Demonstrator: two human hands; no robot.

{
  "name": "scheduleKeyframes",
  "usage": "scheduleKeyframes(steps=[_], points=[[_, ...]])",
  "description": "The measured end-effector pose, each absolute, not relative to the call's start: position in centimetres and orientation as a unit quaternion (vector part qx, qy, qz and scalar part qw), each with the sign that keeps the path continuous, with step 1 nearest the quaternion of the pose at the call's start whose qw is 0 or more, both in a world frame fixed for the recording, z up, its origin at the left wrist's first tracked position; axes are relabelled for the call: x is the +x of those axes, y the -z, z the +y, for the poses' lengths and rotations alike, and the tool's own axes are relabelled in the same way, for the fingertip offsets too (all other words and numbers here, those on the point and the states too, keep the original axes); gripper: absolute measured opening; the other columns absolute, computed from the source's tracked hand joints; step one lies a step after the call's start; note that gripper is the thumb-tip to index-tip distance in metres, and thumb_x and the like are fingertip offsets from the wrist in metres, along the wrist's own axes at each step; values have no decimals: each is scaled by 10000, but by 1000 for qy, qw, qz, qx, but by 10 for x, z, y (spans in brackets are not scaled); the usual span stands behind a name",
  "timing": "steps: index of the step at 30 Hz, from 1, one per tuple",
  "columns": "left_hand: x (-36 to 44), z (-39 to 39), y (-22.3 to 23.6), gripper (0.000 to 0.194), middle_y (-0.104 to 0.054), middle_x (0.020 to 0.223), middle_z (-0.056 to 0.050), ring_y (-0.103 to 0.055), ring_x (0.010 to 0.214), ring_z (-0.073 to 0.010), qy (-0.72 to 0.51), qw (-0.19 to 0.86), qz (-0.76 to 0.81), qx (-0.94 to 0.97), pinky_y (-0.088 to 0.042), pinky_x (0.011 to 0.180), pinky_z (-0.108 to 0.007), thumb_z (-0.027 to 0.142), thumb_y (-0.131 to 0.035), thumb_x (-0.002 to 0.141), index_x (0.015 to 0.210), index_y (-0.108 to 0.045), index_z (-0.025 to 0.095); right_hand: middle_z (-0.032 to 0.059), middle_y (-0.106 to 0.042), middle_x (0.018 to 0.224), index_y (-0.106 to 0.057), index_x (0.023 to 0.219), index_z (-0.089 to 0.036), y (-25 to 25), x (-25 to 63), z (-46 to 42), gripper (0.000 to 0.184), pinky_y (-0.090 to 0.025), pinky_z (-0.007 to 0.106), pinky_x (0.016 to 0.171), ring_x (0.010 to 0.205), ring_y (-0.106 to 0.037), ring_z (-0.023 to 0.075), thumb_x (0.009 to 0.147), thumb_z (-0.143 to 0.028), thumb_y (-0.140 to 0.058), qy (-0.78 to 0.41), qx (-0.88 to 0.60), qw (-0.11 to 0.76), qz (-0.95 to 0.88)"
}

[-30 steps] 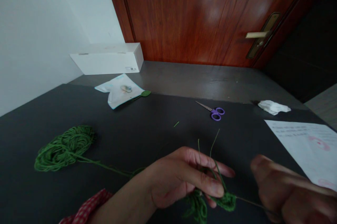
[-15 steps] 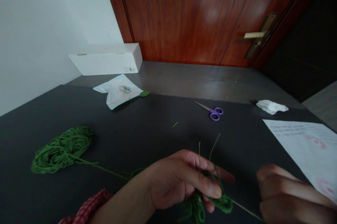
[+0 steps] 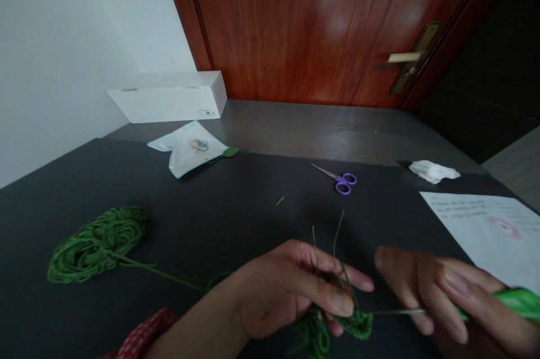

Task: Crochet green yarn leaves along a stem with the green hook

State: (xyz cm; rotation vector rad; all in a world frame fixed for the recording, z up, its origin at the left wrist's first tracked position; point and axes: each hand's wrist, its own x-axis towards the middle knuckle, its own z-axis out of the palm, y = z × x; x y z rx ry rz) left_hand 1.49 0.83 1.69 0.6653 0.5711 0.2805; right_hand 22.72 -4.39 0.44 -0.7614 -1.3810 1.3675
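My left hand [image 3: 287,286] pinches a small green crocheted piece [image 3: 361,325] between thumb and fingers at the lower middle. Two thin green strands stick up from between its fingers, and more green yarn bunches below the palm. To the right, my right hand [image 3: 441,291] is closed around a crochet hook [image 3: 518,301] with a green handle. The hook's thin metal shaft points left and meets the edge of the crocheted piece; its tip is hidden there. A strand runs from the left wrist to a green yarn skein [image 3: 101,243] on the left.
Purple-handled scissors [image 3: 341,180] lie beyond the hands, near a short green snippet [image 3: 279,201]. Farther back are a white packet [image 3: 192,153] with a green leaf shape [image 3: 230,152] beside it, and a white box [image 3: 169,103]. On the right lie crumpled tissue [image 3: 433,171] and a printed sheet [image 3: 472,224].
My right hand has come up and left, turning so that the hook's green handle shows. The shaft now lies nearly level. My left hand stays almost in place on the crocheted piece.
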Motion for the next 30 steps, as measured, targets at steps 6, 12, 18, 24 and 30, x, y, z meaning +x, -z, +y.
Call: scheduleKeyframes(steps=[6,12,18,24,30], points=[[20,4,-18,393,-625,695,5,-540,640,-75,-262,851,319,324,-402,678,-220,142,-769,609,1001,-743,130,-3,-495,564,-561,586,-244,-2,206,-40,425,-430,323,653,602,-464,175,943,-422,-414,-657,-350,544,-387],[25,0,-20,412,-587,720,49,-490,669,-59,-349,771,375,378,-364,699,-204,192,-776,693,1099,-709,207,-6,-474,621,-553,644,-232,4,200,-40,344,-500,286,614,618,-477,160,910,-443,-492,-622,-355,590,-372],[37,-10,-15,519,-542,684,49,-443,635,-81,-373,725,421,398,-366,641,-223,204,-730,730,1236,-621,168,22,-534,707,-533,728,-237,16,203,-48,331,-486,282,570,656,-525,182,937,-469,-425,-424,-379,577,-585],[47,-20,-7,522,-587,769,20,-456,681,-97,-421,699,428,389,-376,682,-245,178,-689,751,1265,-598,171,17,-546,609,-537,643,-210,2,191,-48,341,-403,255,480,543,-503,139,953,-306,-432,45,-406,452,-793],[39,-12,-14,489,-588,705,39,-477,673,-85,-404,791,350,297,-369,728,-245,177,-793,650,1128,-688,161,28,-670,615,-630,693,-231,-4,203,-34,202,-461,357,722,655,-566,179,879,-271,-563,200,-305,366,-857]])
